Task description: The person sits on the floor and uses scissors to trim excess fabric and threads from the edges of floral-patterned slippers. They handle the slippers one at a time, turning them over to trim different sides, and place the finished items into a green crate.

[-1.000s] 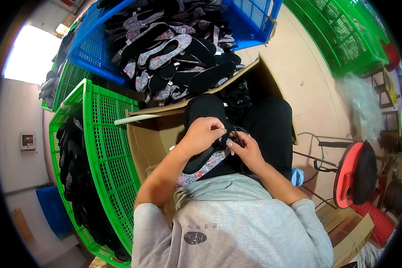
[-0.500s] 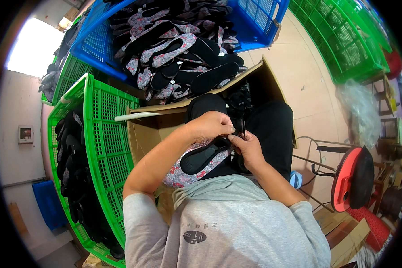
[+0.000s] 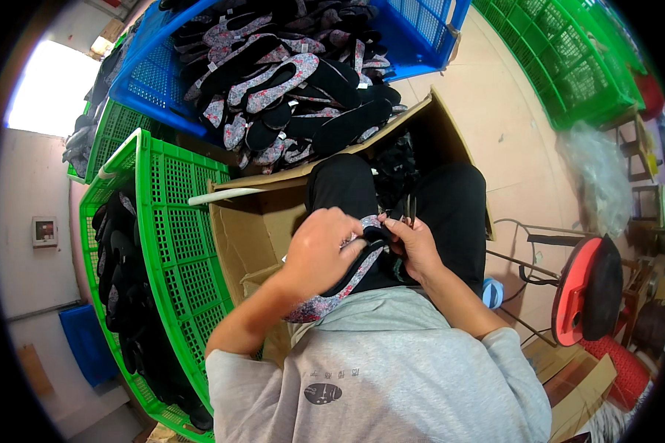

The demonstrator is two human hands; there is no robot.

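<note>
Floral grey fabric slipper [image 3: 357, 276] seems unfinished.
Left hand [image 3: 319, 246] and right hand [image 3: 416, 248] pinch its rim, slim dark metal snips [image 3: 411, 210] in the right.

Bright patch [image 3: 52, 87] glared white at ten o'clock; box interior [image 3: 442, 142] sat shadowed toward two; edges bowed, corners blackened.
</note>
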